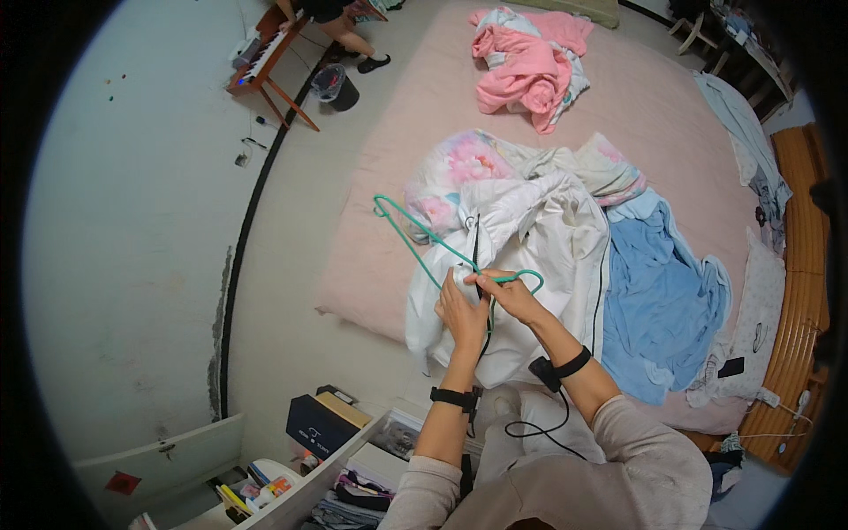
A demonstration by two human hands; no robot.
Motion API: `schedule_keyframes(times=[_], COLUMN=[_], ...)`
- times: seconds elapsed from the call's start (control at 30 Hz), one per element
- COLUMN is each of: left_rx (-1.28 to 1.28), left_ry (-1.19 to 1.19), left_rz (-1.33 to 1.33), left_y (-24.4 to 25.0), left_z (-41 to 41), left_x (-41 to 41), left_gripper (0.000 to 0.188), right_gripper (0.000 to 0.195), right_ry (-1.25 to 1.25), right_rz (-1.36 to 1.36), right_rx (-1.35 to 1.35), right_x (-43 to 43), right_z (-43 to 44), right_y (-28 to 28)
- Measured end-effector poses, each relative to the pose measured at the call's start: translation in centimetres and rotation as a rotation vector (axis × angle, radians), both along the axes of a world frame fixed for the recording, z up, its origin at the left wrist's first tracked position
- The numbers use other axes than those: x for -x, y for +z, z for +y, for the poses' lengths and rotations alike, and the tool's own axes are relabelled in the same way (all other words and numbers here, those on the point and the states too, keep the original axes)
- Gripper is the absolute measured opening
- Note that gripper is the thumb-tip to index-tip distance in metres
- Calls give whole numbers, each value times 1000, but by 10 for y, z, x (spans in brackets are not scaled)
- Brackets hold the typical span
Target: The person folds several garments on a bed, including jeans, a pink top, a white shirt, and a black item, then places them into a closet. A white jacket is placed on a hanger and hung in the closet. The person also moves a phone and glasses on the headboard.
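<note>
A white jacket (563,218) with a dark zipper is spread in front of me, partly on the bed's near edge. My right hand (513,297) grips a green clothes hanger (424,228) at its neck, and the hook juts out past my fingers to the right. One shoulder of the hanger points away to the left, above the jacket; its other parts are hidden by my hands and the cloth. Close beside it, my left hand (462,310) holds the jacket's white fabric next to the zipper. The fingertips of both hands nearly meet there.
Around the jacket on the pink-sheeted bed (384,165) lie a floral quilt (477,159), blue clothing (662,298) and pink bedding (530,73). An open drawer (351,457) of folded clothes is at lower left. Another person stands by a keyboard (268,53), near a bin (336,89).
</note>
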State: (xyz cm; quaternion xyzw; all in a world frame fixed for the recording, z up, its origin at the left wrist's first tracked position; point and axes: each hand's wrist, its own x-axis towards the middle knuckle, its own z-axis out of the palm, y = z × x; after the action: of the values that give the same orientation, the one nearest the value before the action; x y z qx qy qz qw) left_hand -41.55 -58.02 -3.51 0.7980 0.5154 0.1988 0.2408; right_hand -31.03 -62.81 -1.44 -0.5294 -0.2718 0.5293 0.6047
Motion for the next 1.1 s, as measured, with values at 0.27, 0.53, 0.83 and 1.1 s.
schedule_keyframes(times=[0.27,0.53,0.83,1.1], left_rx=[-171,1007,958,699], left_ry=[-86,-115,-726,-78], left_rz=[-480,-788,145,-329], left_y=[57,54,69,43], left_z=[-4,25,17,50], left_x=[43,50,28,75], left_gripper=[41,31,43,40], right_gripper=[32,28,32,39], right_ry=[-92,59,386,183], right_rz=[197,614,497,145], right_rx=[-1,-219,-36,92], right_x=[-16,-7,-6,-39], right_z=[-4,-62,-103,-148], right_y=[3,8,15,54])
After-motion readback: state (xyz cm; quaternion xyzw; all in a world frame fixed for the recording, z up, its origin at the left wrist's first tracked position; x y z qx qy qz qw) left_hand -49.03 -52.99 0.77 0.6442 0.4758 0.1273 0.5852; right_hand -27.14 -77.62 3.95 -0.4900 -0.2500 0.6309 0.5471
